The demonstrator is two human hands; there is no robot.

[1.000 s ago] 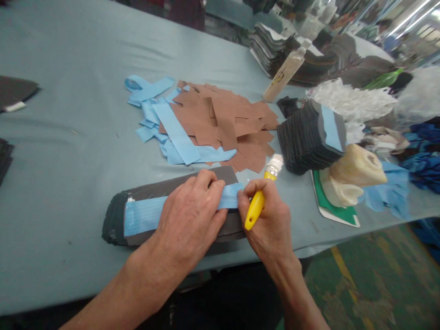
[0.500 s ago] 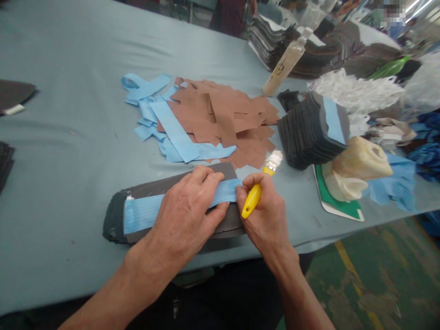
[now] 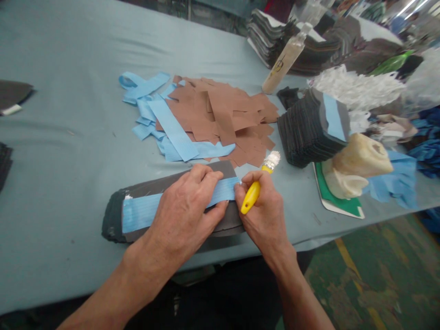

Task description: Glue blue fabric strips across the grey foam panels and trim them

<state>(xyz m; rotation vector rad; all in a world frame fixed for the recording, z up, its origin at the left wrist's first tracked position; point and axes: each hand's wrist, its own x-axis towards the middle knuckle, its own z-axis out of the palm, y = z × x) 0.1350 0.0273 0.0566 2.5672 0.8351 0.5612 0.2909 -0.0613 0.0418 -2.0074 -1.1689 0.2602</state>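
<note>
A light blue fabric strip (image 3: 140, 213) lies lengthwise on a long stack of dark grey pieces (image 3: 225, 169) at the table's near side. My left hand (image 3: 187, 201) presses on the strip, its curled fingers on the far edge and its thumb on the near edge. At the stack's right end, my right hand (image 3: 264, 213) is closed round a yellow-handled paintbrush (image 3: 251, 197), the white-coated bristles pointing up and away. Its thumb and fingertip are also at the strip's right end; whether they pinch it is partly hidden. White residue shows at the strip's left end.
Beyond the stack lie brown pieces (image 3: 192, 107) and loose blue strips (image 3: 173, 130). To the right stand a dark block of stacked pieces (image 3: 302, 133), a cut-open cream container (image 3: 364, 156) on a green board (image 3: 325, 188), and a bottle (image 3: 285, 59). Dark stacks (image 3: 357, 43) are behind.
Both hands, the strip and the paintbrush keep almost the same places. The view has shifted very slightly. The person in dark red at the back has moved right.
</note>
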